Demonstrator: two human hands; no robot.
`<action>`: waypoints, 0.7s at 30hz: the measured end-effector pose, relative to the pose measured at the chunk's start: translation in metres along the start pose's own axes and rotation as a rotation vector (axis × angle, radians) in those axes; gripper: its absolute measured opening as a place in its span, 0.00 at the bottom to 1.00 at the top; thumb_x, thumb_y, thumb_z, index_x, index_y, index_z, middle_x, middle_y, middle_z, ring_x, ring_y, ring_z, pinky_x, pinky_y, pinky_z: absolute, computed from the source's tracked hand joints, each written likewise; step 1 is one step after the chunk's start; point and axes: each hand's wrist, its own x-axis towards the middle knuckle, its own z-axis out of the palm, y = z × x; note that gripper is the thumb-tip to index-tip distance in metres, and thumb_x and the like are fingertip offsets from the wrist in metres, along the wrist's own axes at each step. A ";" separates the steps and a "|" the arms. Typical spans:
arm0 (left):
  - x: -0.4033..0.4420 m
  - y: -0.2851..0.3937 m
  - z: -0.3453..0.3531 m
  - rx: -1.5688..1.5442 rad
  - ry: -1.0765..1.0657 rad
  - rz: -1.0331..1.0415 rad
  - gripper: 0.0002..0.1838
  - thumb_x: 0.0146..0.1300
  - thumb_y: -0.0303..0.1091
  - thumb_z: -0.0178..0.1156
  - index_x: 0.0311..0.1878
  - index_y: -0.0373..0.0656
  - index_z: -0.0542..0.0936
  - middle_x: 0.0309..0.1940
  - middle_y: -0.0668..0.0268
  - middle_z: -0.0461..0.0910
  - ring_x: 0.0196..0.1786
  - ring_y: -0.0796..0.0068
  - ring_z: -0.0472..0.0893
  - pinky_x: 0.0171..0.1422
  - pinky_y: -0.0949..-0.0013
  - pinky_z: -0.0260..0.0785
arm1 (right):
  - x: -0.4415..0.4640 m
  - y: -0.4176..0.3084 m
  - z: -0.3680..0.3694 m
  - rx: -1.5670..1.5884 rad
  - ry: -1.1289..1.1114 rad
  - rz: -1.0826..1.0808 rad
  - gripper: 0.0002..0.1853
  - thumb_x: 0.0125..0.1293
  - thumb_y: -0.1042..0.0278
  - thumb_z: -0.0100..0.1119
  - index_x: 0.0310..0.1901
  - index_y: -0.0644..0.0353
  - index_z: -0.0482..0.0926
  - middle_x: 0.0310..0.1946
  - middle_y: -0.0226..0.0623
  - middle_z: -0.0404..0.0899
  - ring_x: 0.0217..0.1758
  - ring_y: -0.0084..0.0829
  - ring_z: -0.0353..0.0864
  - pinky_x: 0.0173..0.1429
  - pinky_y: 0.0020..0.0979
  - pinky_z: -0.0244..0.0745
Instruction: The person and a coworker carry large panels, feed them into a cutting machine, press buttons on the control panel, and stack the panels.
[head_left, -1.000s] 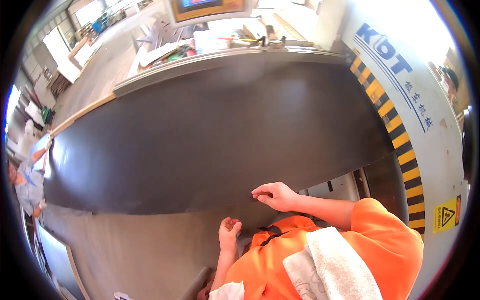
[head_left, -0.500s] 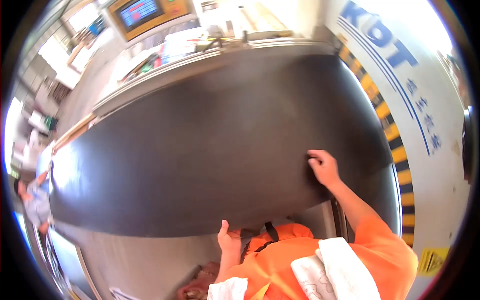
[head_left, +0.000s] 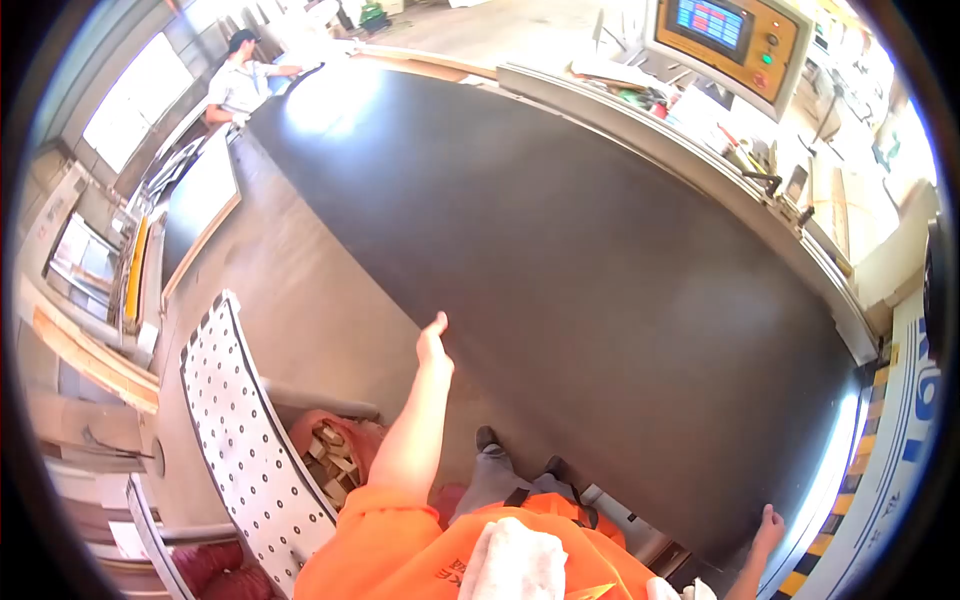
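Note:
A large dark flat panel (head_left: pixel 560 260) stretches across the view, from the far upper left to the machine at right. At its near long edge is my left hand (head_left: pixel 433 345), closed on that edge with the thumb on top and the fingers hidden beneath. My right hand (head_left: pixel 768 532) is at the panel's near right corner, its thumb upright and the other fingers mostly out of sight; it appears closed on the edge there. At the far end, a co-worker (head_left: pixel 240 85) in a light shirt and dark cap has hands by the panel.
A control box with a screen (head_left: pixel 710 28) stands beyond the far rail (head_left: pixel 690 165). Yellow-black striping (head_left: pixel 850 470) runs along the machine at right. A white perforated board (head_left: pixel 245 430) and a red sack of wood offcuts (head_left: pixel 335 455) are at lower left.
My view has swung left, bringing the co-worker and floor into fuller sight. My right hand has gone from the panel's top surface to its near right corner; my left stays at the near edge.

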 end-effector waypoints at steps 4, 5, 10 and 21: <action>-0.050 0.017 0.018 -0.151 -0.109 -0.051 0.25 0.70 0.45 0.62 0.60 0.33 0.76 0.63 0.56 0.78 0.64 0.55 0.75 0.72 0.53 0.65 | -0.029 -0.103 0.050 0.099 -0.079 -0.108 0.18 0.56 0.63 0.73 0.36 0.74 0.82 0.28 0.37 0.81 0.33 0.29 0.79 0.44 0.33 0.76; -0.086 -0.005 0.021 -0.154 -0.143 -0.108 0.25 0.71 0.45 0.61 0.61 0.34 0.76 0.63 0.57 0.77 0.64 0.55 0.75 0.72 0.52 0.65 | -0.026 -0.109 0.065 0.171 -0.086 -0.133 0.17 0.53 0.65 0.74 0.34 0.73 0.81 0.26 0.34 0.79 0.33 0.27 0.78 0.42 0.32 0.75; -0.203 -0.142 -0.011 0.032 -0.423 -0.568 0.17 0.70 0.41 0.64 0.56 0.44 0.78 0.53 0.67 0.82 0.52 0.69 0.81 0.60 0.63 0.73 | -0.059 -0.220 0.108 0.319 -0.310 -0.160 0.12 0.53 0.70 0.73 0.31 0.69 0.79 0.25 0.30 0.76 0.26 0.23 0.74 0.33 0.27 0.72; -0.162 -0.102 -0.031 -0.193 -0.223 -0.629 0.23 0.65 0.35 0.67 0.61 0.38 0.77 0.57 0.64 0.80 0.57 0.66 0.79 0.61 0.59 0.71 | -0.201 -0.454 0.189 0.493 -0.890 -0.196 0.11 0.60 0.75 0.68 0.42 0.70 0.79 0.32 0.36 0.81 0.29 0.26 0.82 0.34 0.29 0.81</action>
